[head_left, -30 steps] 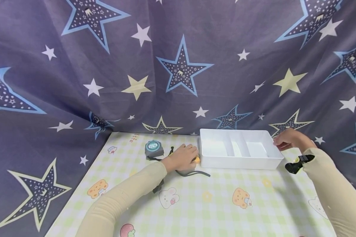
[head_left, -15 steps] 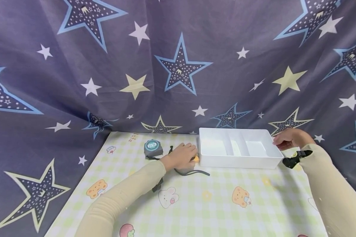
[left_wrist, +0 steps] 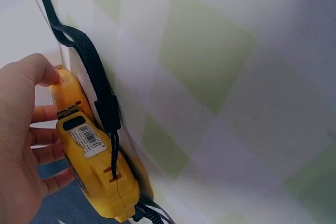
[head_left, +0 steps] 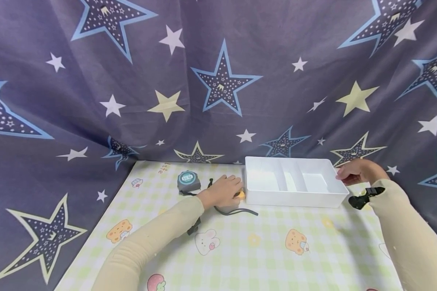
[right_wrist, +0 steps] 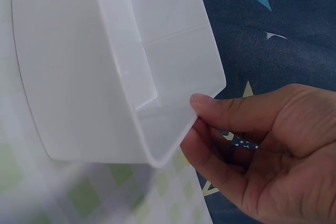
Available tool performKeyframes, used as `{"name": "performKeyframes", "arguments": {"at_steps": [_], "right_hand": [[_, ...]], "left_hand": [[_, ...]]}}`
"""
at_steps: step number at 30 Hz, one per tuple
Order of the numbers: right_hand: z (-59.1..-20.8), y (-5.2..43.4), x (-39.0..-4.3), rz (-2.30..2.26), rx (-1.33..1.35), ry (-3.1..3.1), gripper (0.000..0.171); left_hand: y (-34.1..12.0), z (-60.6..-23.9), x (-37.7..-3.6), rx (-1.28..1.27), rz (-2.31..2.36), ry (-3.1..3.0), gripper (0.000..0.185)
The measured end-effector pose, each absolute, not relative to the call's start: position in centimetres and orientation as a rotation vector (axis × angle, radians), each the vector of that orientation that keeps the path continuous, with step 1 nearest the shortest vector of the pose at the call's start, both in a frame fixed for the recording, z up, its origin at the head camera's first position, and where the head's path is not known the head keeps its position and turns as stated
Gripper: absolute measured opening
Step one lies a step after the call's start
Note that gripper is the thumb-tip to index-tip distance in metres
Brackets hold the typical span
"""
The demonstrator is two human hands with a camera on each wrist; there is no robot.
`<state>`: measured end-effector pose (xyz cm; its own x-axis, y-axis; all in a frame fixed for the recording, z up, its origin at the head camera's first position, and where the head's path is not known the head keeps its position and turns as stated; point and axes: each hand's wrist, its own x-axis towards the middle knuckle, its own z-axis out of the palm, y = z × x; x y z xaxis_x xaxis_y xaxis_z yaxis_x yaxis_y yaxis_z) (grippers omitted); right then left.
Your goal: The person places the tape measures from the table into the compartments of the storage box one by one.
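Observation:
My left hand [head_left: 223, 191] grips a yellow tape measure [left_wrist: 97, 166] beside the left end of a white divided box [head_left: 295, 199]. In the left wrist view, the thumb presses on an orange rounded piece [left_wrist: 69, 92] at one end of the tape measure, and the fingers reach behind it. A black wrist strap [left_wrist: 86, 51] hangs from its body, which bears a barcode label. At the box's right end, my right hand [head_left: 362, 171] pinches the rim, thumb inside and fingers outside.
A grey tape measure [head_left: 188, 182] with a teal round label lies left of my left hand. The table has a green checked cover [head_left: 255, 262] with cartoon prints. A dark star-patterned curtain [head_left: 295, 105] hangs right behind the box.

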<state>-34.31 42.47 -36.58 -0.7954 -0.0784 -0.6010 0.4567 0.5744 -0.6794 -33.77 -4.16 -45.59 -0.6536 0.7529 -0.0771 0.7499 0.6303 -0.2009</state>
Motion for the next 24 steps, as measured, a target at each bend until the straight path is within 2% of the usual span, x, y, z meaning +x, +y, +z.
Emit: {"name": "performKeyframes", "arguments": {"at_steps": [9, 17, 24], "right_hand": [[-36.6, 42.29, -34.3, -1.185, 0.307, 2.247, 0.006], [-36.49, 41.78, -34.13, -1.125, 0.311, 2.294, 0.02], [-36.01, 41.53, -33.7, -1.039, 0.334, 2.346, 0.02]], "left_hand": [[-4.27, -45.95, -33.91, -1.292, 0.344, -2.789, 0.037], [-4.53, -46.19, -33.81, -1.287, 0.366, -2.791, 0.045], [-4.11, -46.03, -33.75, -1.32, 0.403, -2.771, 0.044]]}}
